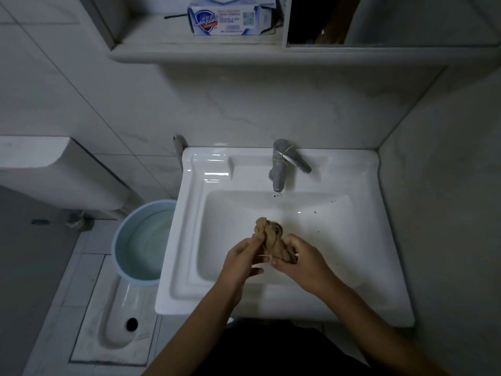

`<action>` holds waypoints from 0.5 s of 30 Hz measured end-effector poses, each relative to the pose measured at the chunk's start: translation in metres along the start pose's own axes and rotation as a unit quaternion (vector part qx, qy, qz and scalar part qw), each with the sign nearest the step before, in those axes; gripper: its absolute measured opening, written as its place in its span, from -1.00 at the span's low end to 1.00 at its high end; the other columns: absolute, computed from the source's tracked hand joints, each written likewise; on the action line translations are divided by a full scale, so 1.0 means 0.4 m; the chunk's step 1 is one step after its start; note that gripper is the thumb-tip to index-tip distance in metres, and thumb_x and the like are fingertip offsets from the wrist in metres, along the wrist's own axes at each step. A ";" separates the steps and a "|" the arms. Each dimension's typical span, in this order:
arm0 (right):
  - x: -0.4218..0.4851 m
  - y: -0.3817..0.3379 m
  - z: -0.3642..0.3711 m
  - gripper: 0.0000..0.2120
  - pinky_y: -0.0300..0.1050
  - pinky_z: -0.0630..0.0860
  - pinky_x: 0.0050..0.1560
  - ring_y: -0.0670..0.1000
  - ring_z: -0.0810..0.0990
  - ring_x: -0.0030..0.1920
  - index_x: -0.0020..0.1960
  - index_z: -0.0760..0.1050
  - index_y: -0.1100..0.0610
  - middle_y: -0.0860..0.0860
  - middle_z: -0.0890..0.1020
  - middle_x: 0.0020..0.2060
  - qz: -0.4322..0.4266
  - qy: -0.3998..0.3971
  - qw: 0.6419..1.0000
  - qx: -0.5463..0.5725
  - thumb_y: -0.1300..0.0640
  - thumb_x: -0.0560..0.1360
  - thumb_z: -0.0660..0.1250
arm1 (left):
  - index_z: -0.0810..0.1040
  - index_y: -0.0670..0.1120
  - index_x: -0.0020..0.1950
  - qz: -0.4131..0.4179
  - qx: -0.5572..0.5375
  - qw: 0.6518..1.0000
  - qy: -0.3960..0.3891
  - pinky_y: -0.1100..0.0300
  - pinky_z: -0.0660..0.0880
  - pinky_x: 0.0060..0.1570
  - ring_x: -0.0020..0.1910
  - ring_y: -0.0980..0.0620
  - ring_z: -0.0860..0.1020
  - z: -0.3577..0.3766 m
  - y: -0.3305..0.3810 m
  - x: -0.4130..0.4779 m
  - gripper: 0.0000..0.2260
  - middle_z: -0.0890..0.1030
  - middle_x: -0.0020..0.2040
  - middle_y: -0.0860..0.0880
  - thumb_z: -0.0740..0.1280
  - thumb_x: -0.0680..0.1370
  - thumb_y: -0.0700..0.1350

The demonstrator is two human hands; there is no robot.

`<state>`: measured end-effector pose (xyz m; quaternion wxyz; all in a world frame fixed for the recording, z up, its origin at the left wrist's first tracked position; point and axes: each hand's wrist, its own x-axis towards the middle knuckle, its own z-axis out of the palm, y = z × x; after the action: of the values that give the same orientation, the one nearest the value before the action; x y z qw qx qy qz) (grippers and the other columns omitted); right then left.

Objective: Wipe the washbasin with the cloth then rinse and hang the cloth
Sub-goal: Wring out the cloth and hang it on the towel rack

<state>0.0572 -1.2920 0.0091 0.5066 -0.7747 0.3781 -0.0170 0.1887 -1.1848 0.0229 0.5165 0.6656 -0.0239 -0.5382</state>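
A white washbasin (360, 267) fills the middle of the view. Over its bowl I hold a crumpled brown cloth (271, 237) with both hands. My left hand (241, 260) grips the cloth's left part, and my right hand (301, 260) grips its right part. The cloth is bunched and twisted between them, above the drain, which it mostly hides. A grey tap (280, 165) with a rubber band around its lever stands at the basin's back edge; no water stream is visible. Small dark specks lie on the bowl's right side.
A blue bucket (119, 240) of water stands on the floor left of the basin, beside a squat toilet (119, 321). A white cistern (54, 169) hangs at the left. A shelf (189, 52) above holds a Safeguard soap box (217, 23). Tiled walls close in behind and right.
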 end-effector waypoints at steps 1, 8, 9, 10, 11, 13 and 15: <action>0.000 0.003 0.000 -0.75 -0.29 0.42 -0.21 -0.20 0.56 -0.19 -0.04 0.43 -0.13 -0.15 0.60 -0.17 -0.003 -0.005 1.000 -0.004 -0.06 0.42 0.49 | 0.62 -0.25 0.12 0.017 -0.004 1.000 0.020 0.07 0.56 0.00 0.12 -0.11 0.68 -0.003 -0.008 0.000 -0.55 0.74 0.04 -0.11 0.34 0.59 0.15; 0.028 -0.031 0.010 -0.73 0.00 0.64 -0.17 0.16 0.73 -0.19 0.03 0.60 0.11 0.16 0.74 -0.14 0.094 -0.065 0.979 0.170 0.02 0.67 0.16 | 0.60 -0.18 -0.06 0.100 -0.103 0.987 0.067 0.08 0.52 -0.23 -0.02 -0.15 0.69 -0.062 0.030 -0.008 -0.81 0.70 -0.02 -0.25 0.31 0.64 -0.09; 0.038 -0.029 0.010 -0.65 0.11 0.62 -0.09 0.22 0.72 -0.12 0.00 0.63 0.14 0.21 0.73 -0.13 0.101 -0.060 0.977 0.178 -0.03 0.66 0.15 | 0.61 -0.18 -0.04 0.110 -0.095 0.987 0.070 0.11 0.45 -0.30 -0.08 -0.12 0.67 -0.073 0.043 -0.012 -0.81 0.70 -0.06 -0.23 0.29 0.65 -0.09; 0.046 -0.031 0.007 -0.61 0.20 0.60 0.02 0.24 0.71 -0.05 -0.03 0.65 0.14 0.22 0.72 -0.11 0.104 -0.053 0.979 0.165 -0.10 0.63 0.16 | 0.61 -0.18 -0.04 0.119 -0.085 0.987 0.066 0.13 0.39 -0.34 -0.13 -0.08 0.65 -0.083 0.057 -0.017 -0.79 0.68 -0.10 -0.20 0.28 0.65 -0.09; 0.051 -0.041 0.002 -0.59 0.22 0.56 0.13 0.21 0.69 0.01 -0.05 0.66 0.12 0.20 0.72 -0.08 0.099 -0.045 0.982 0.157 -0.14 0.60 0.17 | 0.61 -0.19 -0.03 0.125 -0.077 0.988 0.054 0.14 0.36 -0.35 -0.17 -0.04 0.62 -0.092 0.073 -0.020 -0.78 0.66 -0.13 -0.18 0.26 0.66 -0.09; 0.061 -0.091 -0.012 -0.63 0.14 0.54 0.22 0.12 0.69 0.05 -0.02 0.66 0.10 0.15 0.72 -0.03 0.071 -0.030 0.979 0.187 -0.11 0.64 0.18 | 0.60 -0.24 0.01 0.135 -0.062 0.989 0.017 0.16 0.35 -0.36 -0.19 -0.03 0.56 -0.100 0.106 -0.023 -0.75 0.63 -0.15 -0.16 0.24 0.67 -0.08; 0.077 -0.153 -0.032 -0.72 0.12 0.56 0.19 0.12 0.68 0.06 0.05 0.62 0.15 0.17 0.70 -0.02 0.015 -0.009 0.979 0.204 -0.03 0.63 0.25 | 0.59 -0.30 0.07 0.143 -0.030 0.989 -0.016 0.16 0.40 -0.32 -0.15 -0.04 0.58 -0.101 0.140 -0.021 -0.69 0.65 -0.10 -0.18 0.23 0.67 -0.06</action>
<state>0.1088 -1.3081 0.0531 0.6571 -0.6495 0.3743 -0.0792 0.2446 -1.1793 0.0641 0.6075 0.6312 -0.1112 -0.4693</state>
